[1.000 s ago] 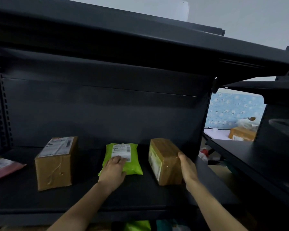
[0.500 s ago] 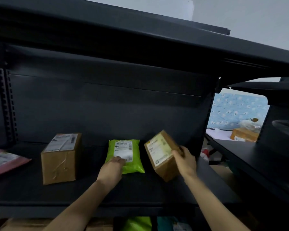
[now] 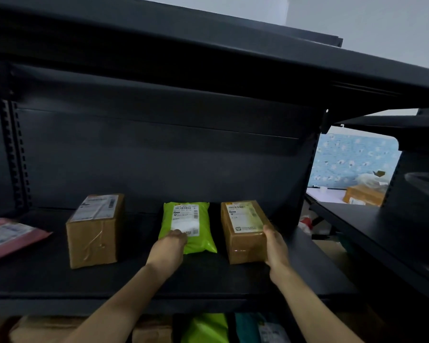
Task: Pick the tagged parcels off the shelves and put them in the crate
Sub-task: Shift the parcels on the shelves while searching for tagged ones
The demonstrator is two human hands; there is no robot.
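The lower half of the frame is being spanned by a dark shelf [image 3: 233, 280], on which four labelled parcels are resting. Left of centre, the left brown box [image 3: 94, 231] is being left untouched. Right of centre, the right brown box [image 3: 243, 231] is being gripped at its near right corner by the right hand [image 3: 276, 248], thumb on top, fingers curled round the side. At centre, the green mailer [image 3: 186, 224] is being covered at its near end by the left hand [image 3: 167, 251], fingers bent down; whether it is being pinched cannot be told. At the left edge, a pink mailer [image 3: 10, 236] is lying flat.
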